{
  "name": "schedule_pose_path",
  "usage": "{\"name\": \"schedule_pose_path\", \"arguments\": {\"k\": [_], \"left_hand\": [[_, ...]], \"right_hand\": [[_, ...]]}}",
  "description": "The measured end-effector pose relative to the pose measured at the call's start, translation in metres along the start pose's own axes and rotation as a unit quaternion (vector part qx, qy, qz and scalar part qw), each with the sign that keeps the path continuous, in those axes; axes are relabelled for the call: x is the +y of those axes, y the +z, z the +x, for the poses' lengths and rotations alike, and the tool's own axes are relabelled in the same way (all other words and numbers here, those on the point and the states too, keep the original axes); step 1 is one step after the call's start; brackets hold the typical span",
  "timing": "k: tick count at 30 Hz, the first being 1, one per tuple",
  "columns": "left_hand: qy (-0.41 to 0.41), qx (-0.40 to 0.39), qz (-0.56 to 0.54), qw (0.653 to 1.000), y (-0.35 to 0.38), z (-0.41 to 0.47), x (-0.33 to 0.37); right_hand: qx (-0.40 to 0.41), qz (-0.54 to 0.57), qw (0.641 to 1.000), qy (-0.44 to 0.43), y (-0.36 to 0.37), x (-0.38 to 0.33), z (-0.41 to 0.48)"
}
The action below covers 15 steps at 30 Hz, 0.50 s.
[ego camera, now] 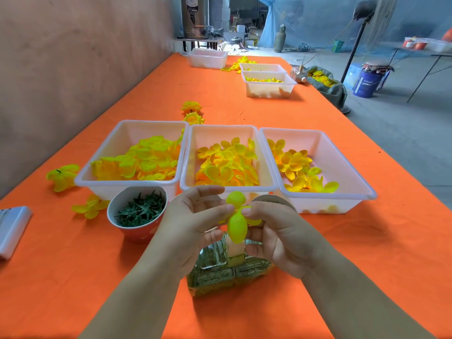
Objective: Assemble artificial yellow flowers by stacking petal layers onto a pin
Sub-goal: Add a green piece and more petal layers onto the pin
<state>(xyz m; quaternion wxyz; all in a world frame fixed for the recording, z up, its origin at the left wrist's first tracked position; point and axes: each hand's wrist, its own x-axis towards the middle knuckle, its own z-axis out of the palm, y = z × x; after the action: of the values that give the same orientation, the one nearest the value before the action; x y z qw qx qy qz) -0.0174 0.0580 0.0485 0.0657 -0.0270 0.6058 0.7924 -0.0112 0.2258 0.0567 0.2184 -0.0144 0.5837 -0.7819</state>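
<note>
A small yellow petal layer [236, 222] hangs between both hands above a white block [235, 250] on a greenish metal stand [215, 272]. My left hand [193, 223] pinches its left side with thumb and fingers. My right hand [276, 231] pinches its right side. The pin itself is hidden by the petals. Three white bins stand behind: large petals in the left bin [127, 133], medium petals in the middle bin [225, 132], small petals in the right bin [330, 152]. A cup [115, 216] of green calyx pieces sits left of my hands.
Two finished yellow flowers [193, 112] lie behind the bins, loose petal pieces [62, 176] at the left. More white bins [269, 81] stand farther down the orange table [73, 277]. A white device [12, 228] lies at the left edge. A wall runs along the left.
</note>
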Motion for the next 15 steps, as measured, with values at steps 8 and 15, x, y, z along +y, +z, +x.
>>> {"name": "schedule_pose_path", "arguments": {"k": [8, 15], "left_hand": [[-0.07, -0.03, -0.035, 0.996, -0.008, 0.0, -0.007], [-0.083, -0.006, -0.058, 0.995, 0.004, -0.001, 0.0]], "right_hand": [[-0.011, -0.005, 1.0, -0.005, 0.002, 0.0, -0.001], [0.014, -0.02, 1.0, 0.014, 0.002, -0.002, 0.004]]}}
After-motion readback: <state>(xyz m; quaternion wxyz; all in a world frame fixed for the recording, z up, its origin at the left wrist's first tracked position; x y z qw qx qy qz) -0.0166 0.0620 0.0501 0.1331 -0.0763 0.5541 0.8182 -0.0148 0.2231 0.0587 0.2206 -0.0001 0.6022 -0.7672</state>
